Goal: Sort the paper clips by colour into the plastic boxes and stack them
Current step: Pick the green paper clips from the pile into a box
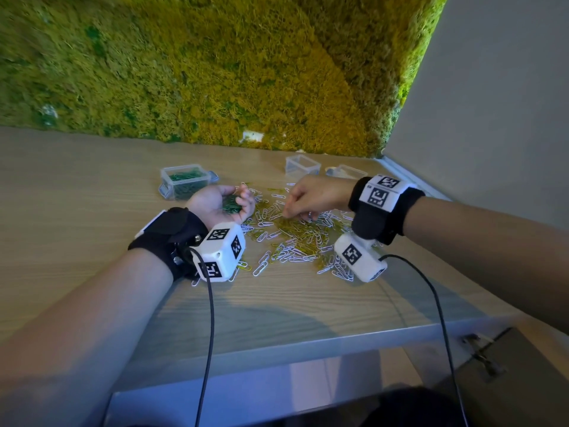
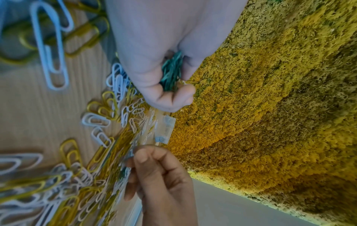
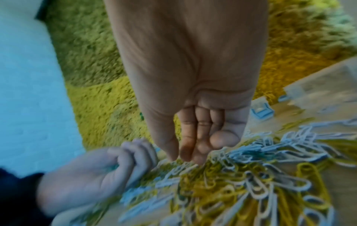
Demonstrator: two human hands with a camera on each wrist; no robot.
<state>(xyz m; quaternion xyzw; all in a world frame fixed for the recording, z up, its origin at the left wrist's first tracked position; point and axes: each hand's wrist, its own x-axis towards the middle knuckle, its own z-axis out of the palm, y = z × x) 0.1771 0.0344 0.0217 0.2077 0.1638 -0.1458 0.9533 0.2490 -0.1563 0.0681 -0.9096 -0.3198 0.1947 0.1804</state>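
Note:
My left hand (image 1: pixel 237 200) lies palm up on the wooden table, fingers curled round a small heap of green paper clips (image 1: pixel 231 205), which show again between its fingers as green clips (image 2: pixel 172 73). A mixed pile of yellow and white clips (image 1: pixel 295 238) spreads across the table between my hands. My right hand (image 1: pixel 288 211) reaches down into that pile, fingertips (image 3: pixel 193 156) bunched against the clips; whether a clip sits between them is hidden. A clear box of green clips (image 1: pixel 184 180) stands just behind the left hand.
An empty clear box (image 1: pixel 301 164) and another clear box or lid (image 1: pixel 346 172) stand at the back, near the moss wall (image 1: pixel 215 72). A grey wall (image 1: pixel 492 118) closes the right side. The table's front edge (image 1: pixel 308 343) is near me.

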